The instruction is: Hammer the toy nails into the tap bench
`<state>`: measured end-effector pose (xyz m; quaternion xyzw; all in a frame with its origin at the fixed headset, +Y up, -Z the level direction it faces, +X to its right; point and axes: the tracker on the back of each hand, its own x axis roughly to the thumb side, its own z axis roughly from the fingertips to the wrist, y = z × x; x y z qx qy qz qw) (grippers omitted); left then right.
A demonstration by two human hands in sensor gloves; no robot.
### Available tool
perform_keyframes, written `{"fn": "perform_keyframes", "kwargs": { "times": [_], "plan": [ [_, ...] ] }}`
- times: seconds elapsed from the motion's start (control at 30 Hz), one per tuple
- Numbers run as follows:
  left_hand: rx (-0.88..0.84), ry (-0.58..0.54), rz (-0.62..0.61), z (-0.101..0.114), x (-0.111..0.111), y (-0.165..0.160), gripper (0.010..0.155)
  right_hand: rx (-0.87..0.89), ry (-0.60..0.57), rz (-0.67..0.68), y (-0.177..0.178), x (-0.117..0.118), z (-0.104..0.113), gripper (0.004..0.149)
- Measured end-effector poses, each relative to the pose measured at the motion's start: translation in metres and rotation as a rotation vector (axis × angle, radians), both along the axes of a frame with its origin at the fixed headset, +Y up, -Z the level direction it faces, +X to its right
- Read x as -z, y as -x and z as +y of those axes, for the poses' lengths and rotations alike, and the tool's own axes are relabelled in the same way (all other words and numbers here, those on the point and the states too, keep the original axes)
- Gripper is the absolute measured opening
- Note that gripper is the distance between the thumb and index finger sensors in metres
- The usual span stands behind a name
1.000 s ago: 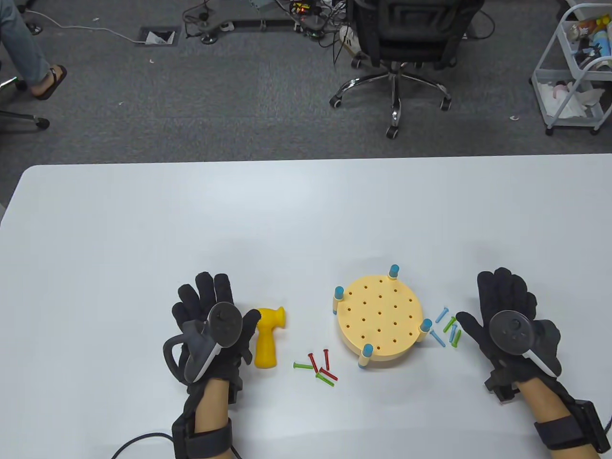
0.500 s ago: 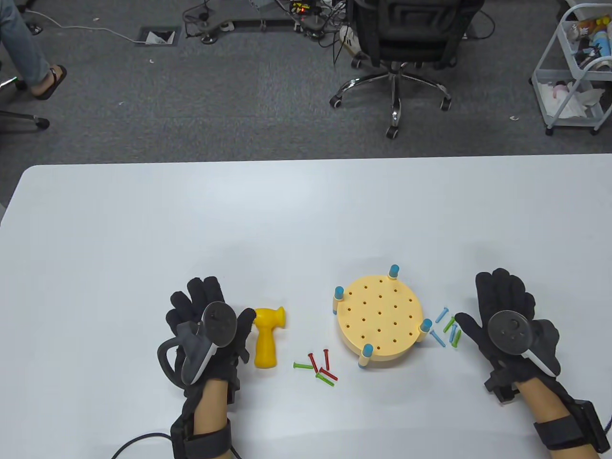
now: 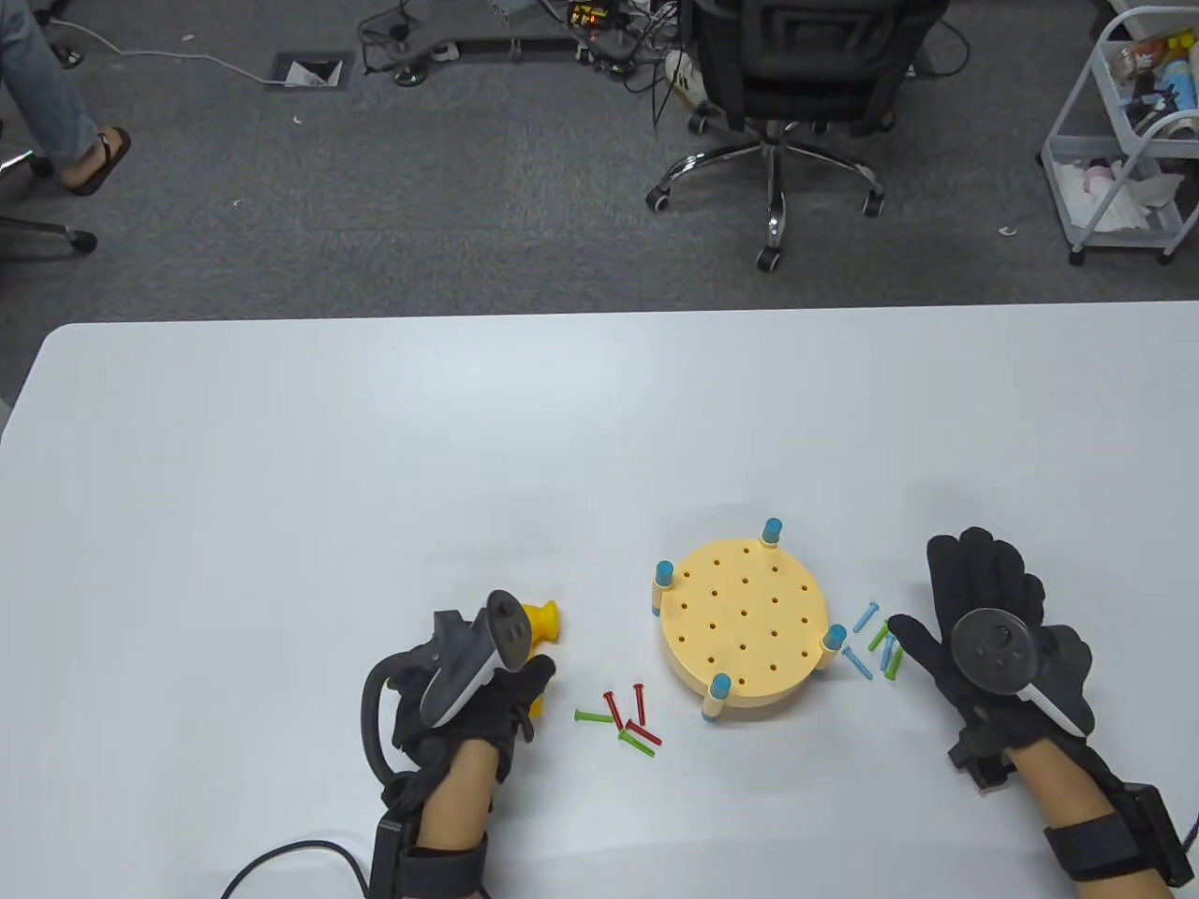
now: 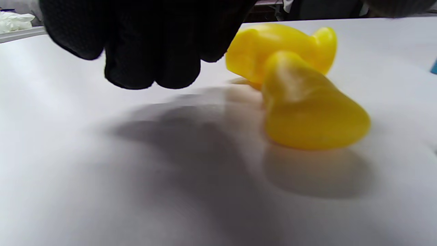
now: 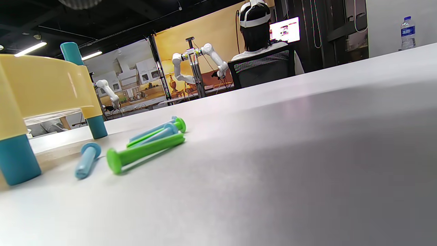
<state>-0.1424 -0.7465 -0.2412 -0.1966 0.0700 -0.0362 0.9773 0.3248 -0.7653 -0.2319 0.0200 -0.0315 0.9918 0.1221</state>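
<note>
Near the tabletop's (image 3: pixel 281 449) front edge, the left hand (image 3: pixel 478 693) covers the handle of the yellow hammer (image 3: pixel 541 623); its fingers (image 4: pixel 150 61) curl beside the handle, and a grasp cannot be told. Right of it lie red and green nails (image 3: pixel 623 716), then the round tap bench (image 3: pixel 745 632), then blue and green nails (image 3: pixel 880 646). The right hand (image 3: pixel 1002 627) rests flat, fingers spread, holding nothing.

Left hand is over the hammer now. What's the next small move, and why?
Probably close the left hand around the yellow hammer's handle. The wrist view shows the fingers beside the handle, apparently not yet wrapped, with the hammer lying on the table. The tap bench holds no nails.
</note>
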Motion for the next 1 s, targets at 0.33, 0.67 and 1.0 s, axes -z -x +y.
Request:
{"fn": "perform_keyframes", "kwargs": {
  "times": [0.33,0.67,1.0],
  "plan": [
    [0.309,-0.115,-0.065,-0.029,0.008,-0.041,0.072,-0.006,-0.004,-0.003,0.0,0.0,0.0,0.09],
    [0.011,-0.203,0.014,-0.015,0.017,-0.01,0.058,0.008,0.002,-0.004,0.0,0.001,0.0,0.085],
    [-0.205,-0.517,-0.045,0.033,-0.002,0.001,0.054,-0.283,0.014,0.139,0.028,0.021,0.002,0.058]
  ]
}}
